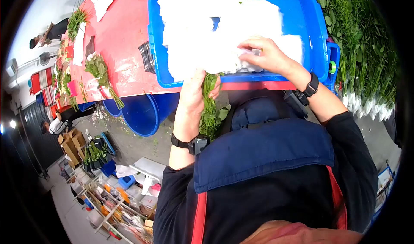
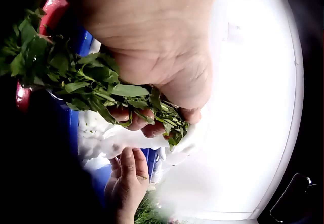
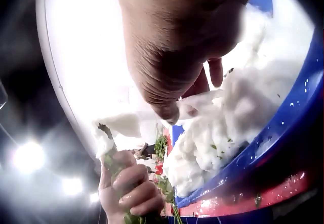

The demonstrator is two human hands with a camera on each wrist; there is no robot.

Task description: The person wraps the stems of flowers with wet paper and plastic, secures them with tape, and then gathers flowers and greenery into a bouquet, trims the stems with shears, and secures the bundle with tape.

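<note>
My left hand [image 1: 194, 91] grips a bunch of leafy green stems [image 1: 210, 110] at the near rim of the blue tray [image 1: 317, 32]. Leaves hang down below that hand. White wet cotton [image 3: 119, 125] sits against the end of the bunch, by the left thumb. My right hand [image 1: 269, 56] is over the tray, to the right of the bunch. Its thumb and fingers pinch a thin white strip of wet cotton [image 2: 139, 139], which stretches toward the bunch. Under it lie thick white cotton layers [image 1: 198, 32] with bits of leaf on them.
The tray stands on a red table [image 1: 125, 37]. Another leafy bunch [image 1: 98, 69] and a checked cloth [image 1: 146, 56] lie to the left. Blue tubs [image 1: 140, 116] are below the table edge. Tall greenery with white-wrapped ends [image 1: 362, 50] fills the right side.
</note>
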